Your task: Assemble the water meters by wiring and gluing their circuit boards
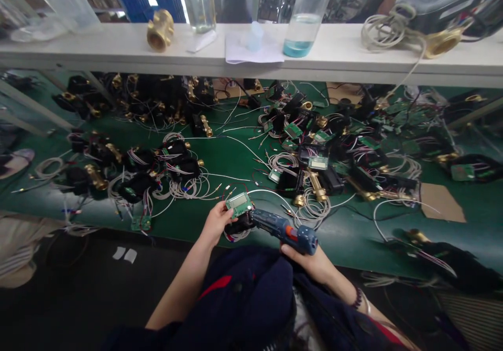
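Note:
My left hand (215,224) pinches the edge of a green circuit board (239,204) with a small grey display, close to the table's front edge. Below the board lies a black housing (239,226) with coloured wires, partly hidden by it. In my right hand (302,259) is a blue handheld power tool (281,225) with an orange part. Its dark tip points left and meets the right side of the board and housing; whether it touches cannot be made out. Most of my right fingers are hidden beneath the tool.
Black housings with brass fittings and coiled grey cables crowd the green table (231,157) on both sides. A white shelf (259,68) crosses above, bearing a brass fitting (159,31), a jar (199,5) and a container of blue liquid (298,42). Cardboard (442,203) lies right.

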`<state>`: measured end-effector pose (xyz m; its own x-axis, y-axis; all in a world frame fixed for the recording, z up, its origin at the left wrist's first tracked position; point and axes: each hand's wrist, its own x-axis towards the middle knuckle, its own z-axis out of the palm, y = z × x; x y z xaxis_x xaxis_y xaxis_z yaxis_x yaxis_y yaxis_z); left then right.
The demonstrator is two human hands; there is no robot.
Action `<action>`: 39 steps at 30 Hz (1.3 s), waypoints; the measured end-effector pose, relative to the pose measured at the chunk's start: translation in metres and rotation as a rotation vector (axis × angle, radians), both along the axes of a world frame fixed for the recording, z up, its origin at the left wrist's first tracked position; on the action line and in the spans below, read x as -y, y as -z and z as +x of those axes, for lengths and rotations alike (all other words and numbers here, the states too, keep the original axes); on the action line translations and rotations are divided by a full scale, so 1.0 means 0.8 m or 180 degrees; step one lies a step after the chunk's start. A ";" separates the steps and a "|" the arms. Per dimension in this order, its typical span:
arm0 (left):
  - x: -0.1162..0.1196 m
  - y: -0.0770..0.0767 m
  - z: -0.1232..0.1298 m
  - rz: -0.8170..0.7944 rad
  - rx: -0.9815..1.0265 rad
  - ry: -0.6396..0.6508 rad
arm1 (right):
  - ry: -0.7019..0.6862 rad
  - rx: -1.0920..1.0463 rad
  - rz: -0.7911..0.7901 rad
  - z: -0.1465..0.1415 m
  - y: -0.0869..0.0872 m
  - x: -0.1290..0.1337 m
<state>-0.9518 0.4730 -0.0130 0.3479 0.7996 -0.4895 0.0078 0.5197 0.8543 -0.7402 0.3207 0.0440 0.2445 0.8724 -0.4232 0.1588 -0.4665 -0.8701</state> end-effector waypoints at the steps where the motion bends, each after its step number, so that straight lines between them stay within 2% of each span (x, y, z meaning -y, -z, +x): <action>1: 0.000 0.000 0.000 -0.0003 0.0006 0.0007 | 0.0006 0.0009 -0.0008 0.000 0.000 -0.001; 14: -0.001 -0.009 0.005 -0.0062 0.0179 -0.0056 | 0.0094 0.0026 -0.0052 0.000 0.003 0.001; 24: -0.005 -0.006 0.006 -0.0051 0.0218 -0.0064 | 0.0091 0.0156 0.0018 0.002 -0.001 -0.002; 32: -0.009 -0.007 0.004 -0.0042 0.0231 -0.0001 | -0.0354 -0.0117 -0.0055 0.006 -0.001 -0.001; 39: -0.011 -0.010 0.002 -0.0059 0.0227 0.0004 | 0.0148 -0.0085 -0.0031 0.009 0.005 0.004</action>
